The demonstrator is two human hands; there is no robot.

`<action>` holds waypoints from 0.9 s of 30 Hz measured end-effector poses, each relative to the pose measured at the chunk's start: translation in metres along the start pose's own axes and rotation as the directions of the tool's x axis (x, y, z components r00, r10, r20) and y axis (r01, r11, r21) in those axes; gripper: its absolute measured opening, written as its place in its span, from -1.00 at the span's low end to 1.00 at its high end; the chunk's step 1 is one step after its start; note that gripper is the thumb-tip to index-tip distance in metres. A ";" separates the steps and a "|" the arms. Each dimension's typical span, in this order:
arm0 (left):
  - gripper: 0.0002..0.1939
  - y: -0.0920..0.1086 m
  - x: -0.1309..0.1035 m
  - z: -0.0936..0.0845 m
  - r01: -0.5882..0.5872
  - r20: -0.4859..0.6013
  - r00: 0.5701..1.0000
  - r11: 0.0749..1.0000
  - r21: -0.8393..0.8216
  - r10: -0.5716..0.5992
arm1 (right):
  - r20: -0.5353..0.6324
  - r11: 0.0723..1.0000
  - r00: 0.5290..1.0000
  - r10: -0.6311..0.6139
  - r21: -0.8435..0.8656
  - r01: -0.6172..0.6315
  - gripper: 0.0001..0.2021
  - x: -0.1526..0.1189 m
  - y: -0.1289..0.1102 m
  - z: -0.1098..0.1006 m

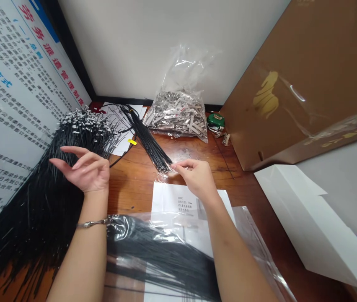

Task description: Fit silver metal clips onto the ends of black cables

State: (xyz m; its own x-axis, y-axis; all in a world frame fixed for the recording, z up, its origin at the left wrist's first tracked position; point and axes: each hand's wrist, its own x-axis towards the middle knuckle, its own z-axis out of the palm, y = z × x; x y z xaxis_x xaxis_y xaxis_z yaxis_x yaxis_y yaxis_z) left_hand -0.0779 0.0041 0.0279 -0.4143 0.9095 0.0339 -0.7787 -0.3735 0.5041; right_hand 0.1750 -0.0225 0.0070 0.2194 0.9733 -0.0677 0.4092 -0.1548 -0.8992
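My left hand (87, 170) is raised with thumb and fingers apart, holding nothing, in front of a large pile of black wires (37, 218) with small white ends. My right hand (195, 178) pinches at the near end of a smaller bundle of black wires (151, 144), its thumb and forefinger closed on a wire end there; exactly how many wires are between the fingertips cannot be made out. Below my forearms lies a clear plastic bag (162, 247) holding long black wires. Partly under that bag is a printed white sheet (166, 201).
A clear bag of small metal parts (178, 113) stands against the back wall, with a green tape measure (216, 120) beside it. White papers (122, 142) and a yellow tag (132, 142) lie behind my left hand. At right are a brown box (291, 84) and a white box (304, 222).
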 end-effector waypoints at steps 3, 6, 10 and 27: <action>-0.53 -0.012 0.006 0.003 0.136 0.002 0.991 0.991 0.005 -0.136 | -0.021 0.996 1.000 -0.018 0.082 0.019 -0.81 -0.001 -0.001 0.000; -0.59 -0.042 -0.005 0.011 0.246 0.061 0.954 0.886 0.394 -0.293 | -0.061 0.986 0.997 -0.043 0.158 0.052 -0.80 -0.002 -0.003 0.000; -0.71 -0.077 -0.035 0.018 0.068 0.235 0.839 0.524 0.849 -0.491 | -0.087 0.963 0.991 -0.102 0.240 0.120 -0.80 -0.004 -0.005 0.000; -0.68 -0.084 -0.045 0.017 -0.057 0.320 0.781 0.449 0.892 -0.536 | 0.119 0.933 0.947 -0.300 0.241 0.265 -0.81 -0.009 -0.006 0.008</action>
State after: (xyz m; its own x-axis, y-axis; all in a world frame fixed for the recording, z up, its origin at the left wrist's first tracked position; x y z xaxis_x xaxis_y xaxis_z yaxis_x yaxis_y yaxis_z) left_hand 0.0140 -0.0029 -0.0012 0.2448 0.9691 0.0320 0.0941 -0.0566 0.9940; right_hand 0.1640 -0.0286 0.0094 -0.0201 0.9878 0.1542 0.2266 0.1548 -0.9616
